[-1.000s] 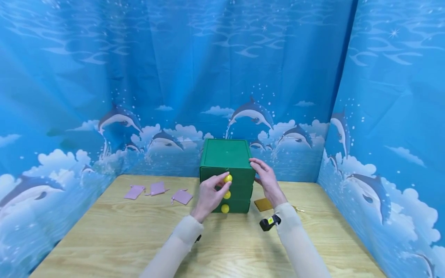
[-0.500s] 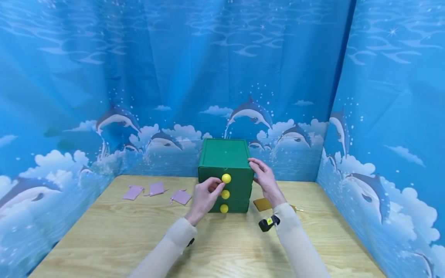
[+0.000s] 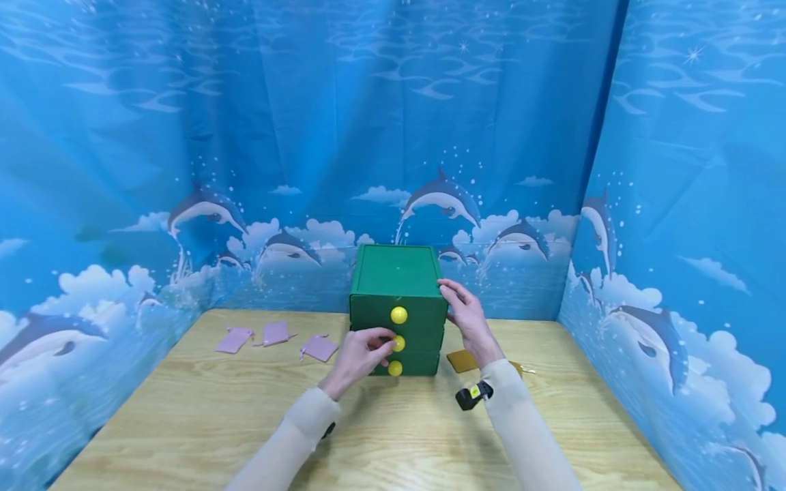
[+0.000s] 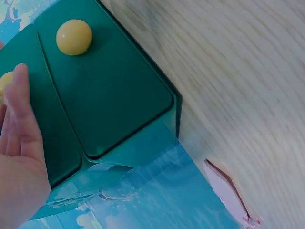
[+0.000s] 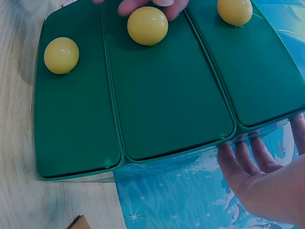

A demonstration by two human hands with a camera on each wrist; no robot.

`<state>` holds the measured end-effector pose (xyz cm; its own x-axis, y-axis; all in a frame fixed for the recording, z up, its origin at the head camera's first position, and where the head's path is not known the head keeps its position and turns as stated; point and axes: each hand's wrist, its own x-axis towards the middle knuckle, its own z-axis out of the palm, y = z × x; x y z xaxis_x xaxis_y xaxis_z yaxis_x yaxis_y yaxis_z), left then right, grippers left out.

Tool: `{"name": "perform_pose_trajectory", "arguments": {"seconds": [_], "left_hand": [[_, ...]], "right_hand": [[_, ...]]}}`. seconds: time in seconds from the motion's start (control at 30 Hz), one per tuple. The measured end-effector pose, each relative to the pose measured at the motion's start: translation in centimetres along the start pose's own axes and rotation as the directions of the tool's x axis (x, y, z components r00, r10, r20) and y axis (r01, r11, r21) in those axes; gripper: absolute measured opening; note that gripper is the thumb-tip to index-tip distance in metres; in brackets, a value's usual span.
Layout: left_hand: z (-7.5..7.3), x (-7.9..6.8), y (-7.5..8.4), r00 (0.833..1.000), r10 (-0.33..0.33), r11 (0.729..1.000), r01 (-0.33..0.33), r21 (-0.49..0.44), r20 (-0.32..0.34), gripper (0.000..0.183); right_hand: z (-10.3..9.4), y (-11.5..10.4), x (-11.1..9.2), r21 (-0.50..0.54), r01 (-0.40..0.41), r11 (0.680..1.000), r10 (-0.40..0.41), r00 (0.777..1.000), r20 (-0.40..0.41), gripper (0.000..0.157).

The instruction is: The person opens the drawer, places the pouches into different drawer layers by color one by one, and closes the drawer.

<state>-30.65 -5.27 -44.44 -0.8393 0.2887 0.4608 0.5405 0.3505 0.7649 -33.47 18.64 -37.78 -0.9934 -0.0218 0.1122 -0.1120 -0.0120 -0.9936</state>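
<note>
Behind left hand, part-hidden middle knob

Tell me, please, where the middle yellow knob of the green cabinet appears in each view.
Head: middle yellow knob below centre, at the left hand.
Left wrist: the knob at the left edge, partly hidden.
Right wrist: the knob at top centre.
Shared landmark: bottom yellow knob, visible in all three.

Glossy plast. knobs, smooth cabinet, wd. tbl.
</note>
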Motion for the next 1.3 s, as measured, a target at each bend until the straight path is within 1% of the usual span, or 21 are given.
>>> {"name": "perform_pose_trajectory", "arguments": {"seconds": [0.07, 0.13, 0.17, 0.27, 0.3, 0.47, 0.63, 0.73, 0.97, 1.17, 1.3], "left_hand": [[-0.1, 0.0, -0.2, 0.998, -0.035, 0.999, 0.034, 0.021, 0.046, 0.020], [0.0, 0.0, -0.2, 0.993, -0.076, 0.997, 0.074, 0.023, 0.091, 0.026], [0.0, 0.1, -0.2, 0.989, -0.097, 0.995, 0.095, 0.023, 0.108, 0.027], [0.1, 0.1, -0.1, 0.982, -0.125, 0.992, 0.125, 0.014, 0.140, 0.030], [0.1, 0.2, 0.0, 0.981, -0.133, 0.991, 0.133, 0.009, 0.143, 0.031], [0.3, 0.2, -0.1, 0.983, -0.129, 0.991, 0.134, -0.027, 0.133, 0.031], [0.5, 0.0, -0.4, 0.983, -0.141, 0.987, 0.149, -0.059, 0.121, 0.030], [0.5, -0.2, -0.3, 0.984, -0.136, 0.988, 0.143, -0.061, 0.114, 0.029], [0.6, -0.9, 0.1, 0.992, -0.077, 0.996, 0.080, -0.027, 0.097, 0.027], [0.5, -1.7, 0.5, 0.994, -0.045, 0.998, 0.049, -0.038, 0.105, 0.027], [0.4, -2.1, 0.7, 0.994, -0.029, 1.000, 0.030, -0.002, 0.109, 0.028]], "right_hand": [[0.0, 0.0, 0.0, 0.001, -0.004, 1.000, 0.004, 1.000, 0.001, 0.044], [0.0, 0.0, 0.0, 0.002, -0.003, 1.000, 0.003, 1.000, 0.001, 0.045], [-0.1, 0.0, 0.0, 0.003, -0.004, 1.000, 0.004, 1.000, 0.000, 0.045], [-0.1, 0.1, 0.0, 0.002, -0.004, 1.000, 0.004, 1.000, -0.007, 0.044], [-0.1, 0.1, 0.0, 0.002, 0.001, 1.000, -0.001, 1.000, -0.007, 0.044], [-0.2, 0.2, 0.1, 0.000, 0.007, 1.000, -0.007, 1.000, -0.008, 0.043], [-0.2, 0.2, 0.1, 0.003, -0.004, 1.000, 0.004, 1.000, -0.001, 0.045], [-0.2, 0.2, 0.1, 0.008, -0.005, 1.000, 0.005, 1.000, 0.001, 0.045], [-0.2, 0.0, 0.0, 0.008, -0.001, 1.000, 0.001, 1.000, 0.013, 0.046], [-0.1, 0.1, 0.1, 0.013, -0.004, 1.000, 0.003, 1.000, 0.012, 0.046], [-0.1, 0.1, 0.1, 0.021, -0.005, 1.000, 0.005, 1.000, 0.008, 0.045]]}}
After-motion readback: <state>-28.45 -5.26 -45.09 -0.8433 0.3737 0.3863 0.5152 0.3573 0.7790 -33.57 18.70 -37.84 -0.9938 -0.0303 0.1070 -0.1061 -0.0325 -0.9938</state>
